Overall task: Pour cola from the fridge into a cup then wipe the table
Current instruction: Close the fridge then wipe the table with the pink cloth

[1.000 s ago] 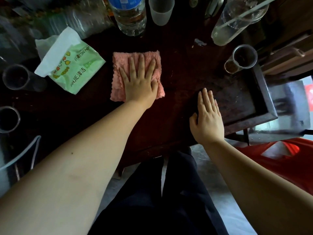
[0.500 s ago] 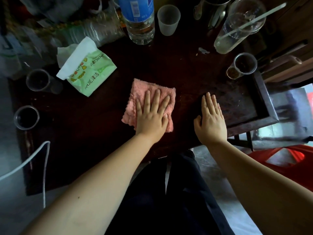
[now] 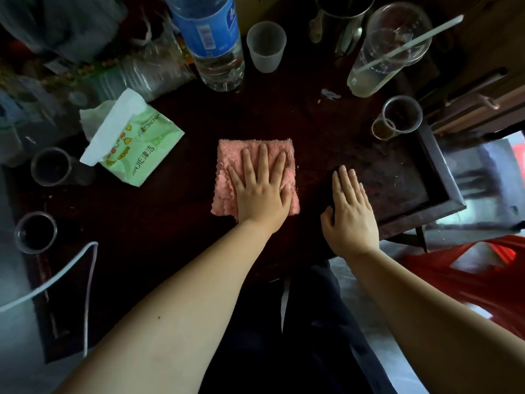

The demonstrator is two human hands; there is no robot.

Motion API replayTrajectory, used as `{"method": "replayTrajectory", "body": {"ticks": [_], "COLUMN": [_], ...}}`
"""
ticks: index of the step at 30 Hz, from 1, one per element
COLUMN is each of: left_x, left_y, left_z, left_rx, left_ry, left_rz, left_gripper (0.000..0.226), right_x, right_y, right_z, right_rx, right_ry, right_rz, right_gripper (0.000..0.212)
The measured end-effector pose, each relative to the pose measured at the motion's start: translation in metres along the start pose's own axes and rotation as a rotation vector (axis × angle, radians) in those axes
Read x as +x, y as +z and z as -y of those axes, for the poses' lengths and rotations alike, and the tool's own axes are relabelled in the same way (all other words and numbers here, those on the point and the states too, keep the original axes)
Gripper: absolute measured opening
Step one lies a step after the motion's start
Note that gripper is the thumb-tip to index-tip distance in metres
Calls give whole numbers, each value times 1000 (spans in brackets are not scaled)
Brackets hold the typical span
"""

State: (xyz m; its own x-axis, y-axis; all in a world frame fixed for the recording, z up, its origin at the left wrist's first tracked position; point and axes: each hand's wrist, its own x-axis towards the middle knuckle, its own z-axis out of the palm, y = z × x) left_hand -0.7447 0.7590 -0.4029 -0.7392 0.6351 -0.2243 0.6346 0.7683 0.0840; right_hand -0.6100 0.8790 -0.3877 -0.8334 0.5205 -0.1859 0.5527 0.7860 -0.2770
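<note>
Spillage threatens if the folded pink terry cloth (image 3: 255, 153), pressed midway on the dark wooden bench (image 3: 159, 223) under the flat, straight-fingered left hand (image 3: 260, 194), sweeps wide toward the small clear plastic cup (image 3: 399, 118) beyond the open, flat right hand (image 3: 352, 211).

I see a dark reddish-brown wooden table with a raised rim (image 3: 397, 180) filling the middle of the frame, its top dim. At the right edge, a glossy grey floor (image 3: 483, 177) catches bright light. Brown wooden furniture with a pull handle (image 3: 468, 115) sits at upper right.
</note>
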Motion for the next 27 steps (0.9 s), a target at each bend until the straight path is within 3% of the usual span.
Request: {"method": "replayTrajectory", "body": {"ticks": [12, 27], "left_x": [79, -13], "left_y": [-16, 1], "left_z": [-15, -2], "left_rx": [59, 78], "left_ry": [40, 257], "left_rz": [1, 13], "left_gripper": [64, 63], "right_x": [1, -1], "right_y": [0, -1], "right_z": [-1, -1], "right_rx": [-7, 21], "right_ry": [-14, -15], "right_rz": [-17, -8], "right_gripper": [68, 67]}}
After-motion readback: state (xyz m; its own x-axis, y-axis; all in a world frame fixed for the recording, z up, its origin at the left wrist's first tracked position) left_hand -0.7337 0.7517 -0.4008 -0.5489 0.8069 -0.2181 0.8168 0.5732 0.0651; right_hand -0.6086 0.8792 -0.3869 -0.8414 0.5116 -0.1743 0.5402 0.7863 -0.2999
